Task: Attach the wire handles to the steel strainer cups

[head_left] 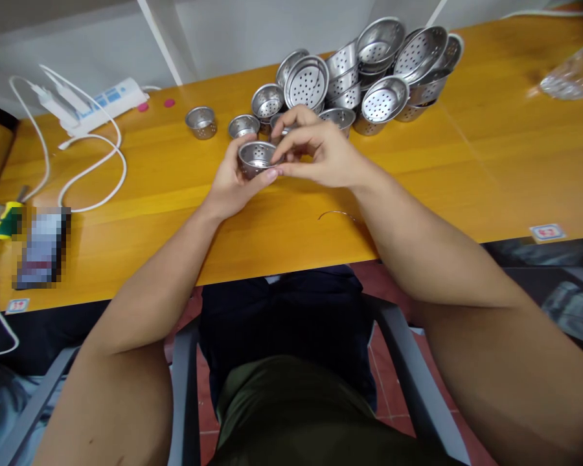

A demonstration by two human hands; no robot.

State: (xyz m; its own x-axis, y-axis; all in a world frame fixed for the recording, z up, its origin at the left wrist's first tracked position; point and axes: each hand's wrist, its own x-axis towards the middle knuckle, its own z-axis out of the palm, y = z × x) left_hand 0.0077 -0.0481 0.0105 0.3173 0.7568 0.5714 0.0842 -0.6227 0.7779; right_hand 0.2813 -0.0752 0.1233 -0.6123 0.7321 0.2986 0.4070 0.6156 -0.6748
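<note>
My left hand [232, 184] wraps around a small perforated metal cup [256, 155], holding it just over the table with its mouth up. At the cup's right rim, my right hand [315, 149] has its thumb and a fingertip pinched on the edge, close to my left thumb. Just behind my hands stand a small perforated cup [243, 125] and another partly hidden by my right fingers. A single small cup [201, 123] stands apart to the left. A thin curved wire [337, 212] lies in front of my right forearm.
Stacked perforated metal bowls [381, 45] of several sizes lean together at the back. On the left are a white power strip [107, 103] with looped cables, a phone [43, 249] and a yellow-green screwdriver [8, 220]. A clear plastic bag [573, 74] lies far right.
</note>
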